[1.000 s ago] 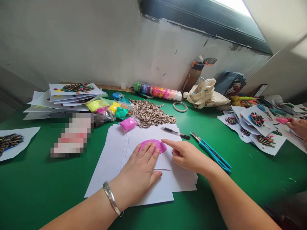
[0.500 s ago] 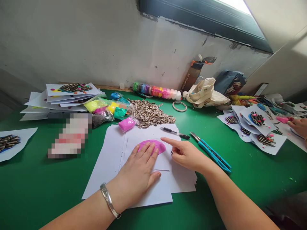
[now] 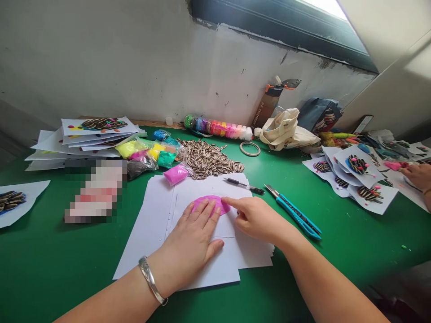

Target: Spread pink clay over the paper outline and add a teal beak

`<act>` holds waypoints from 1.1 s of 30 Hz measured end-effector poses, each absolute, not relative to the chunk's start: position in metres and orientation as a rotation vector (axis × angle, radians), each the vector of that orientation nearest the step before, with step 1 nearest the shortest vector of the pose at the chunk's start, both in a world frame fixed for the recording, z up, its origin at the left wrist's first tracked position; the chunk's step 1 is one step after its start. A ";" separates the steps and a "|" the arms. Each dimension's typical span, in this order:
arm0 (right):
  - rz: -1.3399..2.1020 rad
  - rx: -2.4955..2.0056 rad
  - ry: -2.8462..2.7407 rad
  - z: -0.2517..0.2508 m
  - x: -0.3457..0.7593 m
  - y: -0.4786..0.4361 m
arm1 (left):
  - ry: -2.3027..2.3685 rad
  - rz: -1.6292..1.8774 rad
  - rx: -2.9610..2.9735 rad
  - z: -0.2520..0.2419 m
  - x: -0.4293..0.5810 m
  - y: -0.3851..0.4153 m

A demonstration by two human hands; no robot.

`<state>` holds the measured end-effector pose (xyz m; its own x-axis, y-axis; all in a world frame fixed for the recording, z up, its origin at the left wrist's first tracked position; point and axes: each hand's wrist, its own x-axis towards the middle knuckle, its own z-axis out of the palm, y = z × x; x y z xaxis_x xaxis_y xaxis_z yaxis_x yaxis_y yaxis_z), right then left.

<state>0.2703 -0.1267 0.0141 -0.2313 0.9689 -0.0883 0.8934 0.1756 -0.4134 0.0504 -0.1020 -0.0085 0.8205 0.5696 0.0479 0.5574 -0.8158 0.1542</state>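
Observation:
A flattened oval of pink modelling clay (image 3: 226,207) lies on a white sheet of paper (image 3: 215,264), on top of a small paper stack. My left hand (image 3: 193,237), with a silver bangle at its wrist, rests flat across the clay's lower left, fingers stretched out, hiding part of it. From the right, my right hand (image 3: 257,217) touches the clay's upper right edge with its extended index fingertip. Its other fingers are curled under, with nothing visible in them. Just beyond my right hand lie a black pen (image 3: 244,185) and a blue utility knife (image 3: 296,213).
Behind the paper sit a pink clay packet (image 3: 177,174), a heap of sunflower seeds (image 3: 210,159) and several coloured clay packets (image 3: 138,147). Finished seed pictures (image 3: 101,124) are piled at left, others (image 3: 358,163) at right. Another person's hand (image 3: 417,175) shows at the right edge.
My right index fingertip has come down and left, from just above the clay onto its edge. My left hand stays flat on the clay. The whole view has shifted slightly.

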 end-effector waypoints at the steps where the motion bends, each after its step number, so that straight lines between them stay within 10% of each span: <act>1: 0.631 -1.806 -2.214 0.014 0.272 -0.127 | 0.896 0.130 2.869 -0.008 0.051 -0.102; 33: 0.717 -1.651 -1.856 -0.002 0.279 -0.125 | 0.903 0.054 2.858 -0.004 0.052 -0.102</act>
<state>0.2795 -0.1246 -0.0025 -0.0950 0.9941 0.0515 0.7012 0.1036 -0.7054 0.0523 -0.1024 -0.0042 0.8187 0.5742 -0.0089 0.5690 -0.8090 0.1476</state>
